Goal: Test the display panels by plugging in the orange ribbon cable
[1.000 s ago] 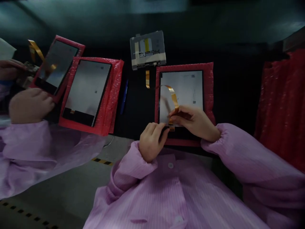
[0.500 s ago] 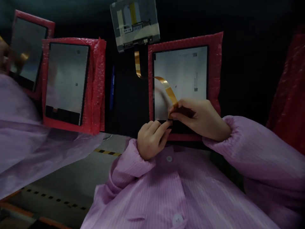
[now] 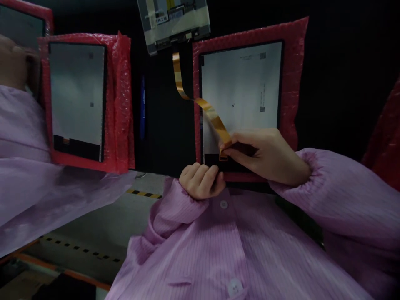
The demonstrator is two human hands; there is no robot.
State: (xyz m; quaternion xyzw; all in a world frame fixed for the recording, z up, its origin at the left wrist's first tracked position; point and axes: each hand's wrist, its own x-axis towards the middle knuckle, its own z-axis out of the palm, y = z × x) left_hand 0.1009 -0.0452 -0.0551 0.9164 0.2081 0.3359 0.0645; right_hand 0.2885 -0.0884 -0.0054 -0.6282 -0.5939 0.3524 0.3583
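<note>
A display panel [image 3: 246,87] with a silvery back lies on a red bubble-wrap sheet [image 3: 292,83] in front of me. My right hand [image 3: 265,154] pinches an orange flat ribbon cable [image 3: 214,116] close to its lower end, over the dark strip along the panel's near edge. A small connector [image 3: 223,157] shows just below the fingertips; whether the cable is joined to it I cannot tell. From there the cable curves up to a clear-cased circuit module [image 3: 175,25] at the top. My left hand [image 3: 201,181] is curled closed at the panel's near edge, with nothing visible in it.
To the left, another display panel [image 3: 78,100] rests on red bubble wrap [image 3: 123,104], with a blue pen [image 3: 143,108] beside it. A co-worker's hand [image 3: 14,62] and sleeve are at the far left, near a further panel. More red wrap [image 3: 383,141] lies at the right.
My left hand has drawn back from the connector area toward me, baring the connector. My right hand keeps its pinch on the ribbon cable. The view has shifted slightly.
</note>
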